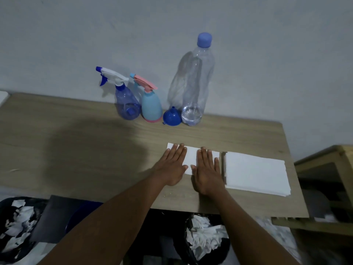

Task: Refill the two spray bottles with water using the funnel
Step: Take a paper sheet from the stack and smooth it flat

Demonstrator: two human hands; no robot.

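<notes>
Head view: left hand (pixel 172 166) and right hand (pixel 207 172) lie spread flat on a paper (pixel 192 155), likely to hold it, with funnel (pixel 171 117) and bottles untouched.

Wooden table (pixel 76 150) carries spray bottles (pixel 140 104), funnel (pixel 171 117), water bottle (pixel 194 83), paper (pixel 256 173).

table (pixel 76 150) left: bare | right: paper stack (pixel 256 173) blocks

Dim bluish light, soft shadows, warped edges.
</notes>
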